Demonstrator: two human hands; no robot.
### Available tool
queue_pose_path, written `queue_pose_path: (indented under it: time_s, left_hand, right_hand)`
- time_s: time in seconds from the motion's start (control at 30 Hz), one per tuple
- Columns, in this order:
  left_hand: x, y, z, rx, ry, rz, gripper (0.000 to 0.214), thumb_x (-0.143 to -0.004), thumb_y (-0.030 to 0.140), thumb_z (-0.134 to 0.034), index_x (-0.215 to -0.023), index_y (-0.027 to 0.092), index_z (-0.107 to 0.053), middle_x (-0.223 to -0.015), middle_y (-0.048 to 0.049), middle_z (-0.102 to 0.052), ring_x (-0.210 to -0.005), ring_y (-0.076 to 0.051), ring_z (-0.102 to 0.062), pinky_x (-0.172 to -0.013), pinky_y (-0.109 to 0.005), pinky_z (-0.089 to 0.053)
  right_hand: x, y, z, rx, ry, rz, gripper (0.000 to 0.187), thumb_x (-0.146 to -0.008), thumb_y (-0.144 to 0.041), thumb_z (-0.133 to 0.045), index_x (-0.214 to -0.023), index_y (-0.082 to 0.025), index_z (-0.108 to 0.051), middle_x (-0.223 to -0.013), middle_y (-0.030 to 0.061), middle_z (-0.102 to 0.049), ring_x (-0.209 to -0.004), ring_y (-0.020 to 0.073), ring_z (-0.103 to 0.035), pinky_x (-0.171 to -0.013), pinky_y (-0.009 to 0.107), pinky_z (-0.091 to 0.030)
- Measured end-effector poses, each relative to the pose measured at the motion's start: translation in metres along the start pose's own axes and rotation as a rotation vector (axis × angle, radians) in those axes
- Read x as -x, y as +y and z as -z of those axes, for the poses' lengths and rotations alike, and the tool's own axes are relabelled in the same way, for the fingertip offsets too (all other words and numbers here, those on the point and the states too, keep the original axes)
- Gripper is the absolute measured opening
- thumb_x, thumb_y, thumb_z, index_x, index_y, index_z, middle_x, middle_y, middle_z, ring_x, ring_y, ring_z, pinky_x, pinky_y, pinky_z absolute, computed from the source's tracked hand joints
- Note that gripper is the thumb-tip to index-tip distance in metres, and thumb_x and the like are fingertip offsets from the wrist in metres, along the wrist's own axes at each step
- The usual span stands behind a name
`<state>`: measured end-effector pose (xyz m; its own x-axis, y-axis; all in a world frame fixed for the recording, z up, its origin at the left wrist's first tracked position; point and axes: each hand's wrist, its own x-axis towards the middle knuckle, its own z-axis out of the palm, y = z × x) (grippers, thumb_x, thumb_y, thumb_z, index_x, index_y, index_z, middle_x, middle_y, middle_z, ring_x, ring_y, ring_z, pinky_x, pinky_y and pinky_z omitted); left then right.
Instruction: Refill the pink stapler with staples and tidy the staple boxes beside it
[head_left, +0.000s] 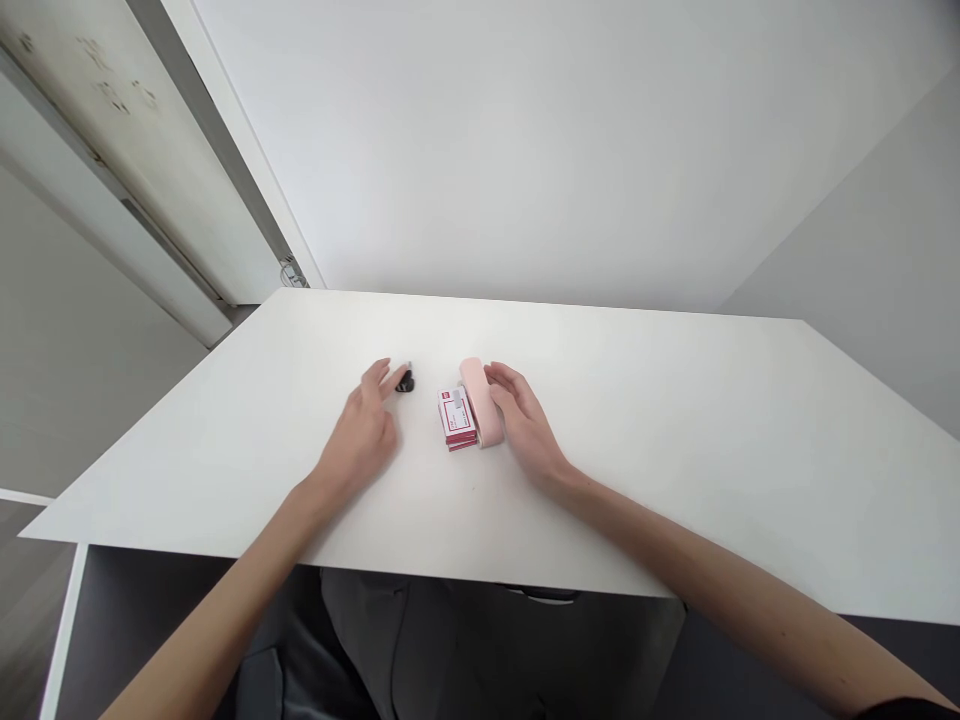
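A pink stapler (480, 400) lies on the white table (675, 450), with a small stack of red and white staple boxes (457, 418) against its left side. My right hand (521, 420) rests beside the stapler on its right, fingers curved and touching its far end. My left hand (367, 425) lies on the table to the left, fingers stretched forward. Its fingertips reach a small black object (405, 382), which I cannot name. Neither hand has lifted anything.
A white wall rises behind the table. A door or panel frame (187, 200) stands at the back left. The table's near edge (375, 565) runs just above my lap.
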<state>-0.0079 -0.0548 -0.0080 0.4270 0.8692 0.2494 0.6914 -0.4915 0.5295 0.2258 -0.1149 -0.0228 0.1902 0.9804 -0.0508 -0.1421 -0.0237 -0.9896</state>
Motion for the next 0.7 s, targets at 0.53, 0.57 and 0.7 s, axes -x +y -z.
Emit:
queue_pose_path:
  time_s: [0.53, 0.57, 0.7]
  left_hand:
    - [-0.010, 0.033, -0.012, 0.440, -0.101, 0.127, 0.078, -0.083, 0.015, -0.042, -0.156, 0.024, -0.016, -0.159, -0.0131, -0.055, -0.150, -0.027, -0.050, -0.124, -0.058, -0.038]
    - [-0.009, 0.031, -0.012, 0.434, -0.102, 0.155, 0.078, -0.083, 0.015, -0.042, -0.156, 0.023, -0.018, -0.156, -0.0132, -0.058, -0.149, -0.026, -0.050, -0.125, -0.058, -0.036]
    - [-0.009, 0.026, -0.016, 0.422, -0.109, 0.199, 0.077, -0.081, 0.015, -0.040, -0.156, 0.019, -0.024, -0.147, -0.0128, -0.066, -0.153, -0.024, -0.045, -0.129, -0.055, -0.030]
  right_hand:
    - [-0.005, 0.005, 0.000, 0.076, -0.053, 0.081, 0.047, -0.104, -0.042, -0.051, -0.149, -0.028, -0.051, -0.162, 0.0043, -0.052, -0.150, 0.0215, -0.049, -0.127, 0.043, -0.040]
    - [-0.005, 0.005, 0.000, 0.079, -0.051, 0.084, 0.047, -0.104, -0.041, -0.051, -0.149, -0.028, -0.051, -0.162, 0.0044, -0.053, -0.149, 0.0215, -0.050, -0.127, 0.043, -0.040]
    - [-0.006, 0.008, 0.000, 0.102, -0.038, 0.093, 0.045, -0.104, -0.041, -0.050, -0.147, -0.029, -0.052, -0.161, 0.0045, -0.054, -0.149, 0.0213, -0.050, -0.127, 0.043, -0.040]
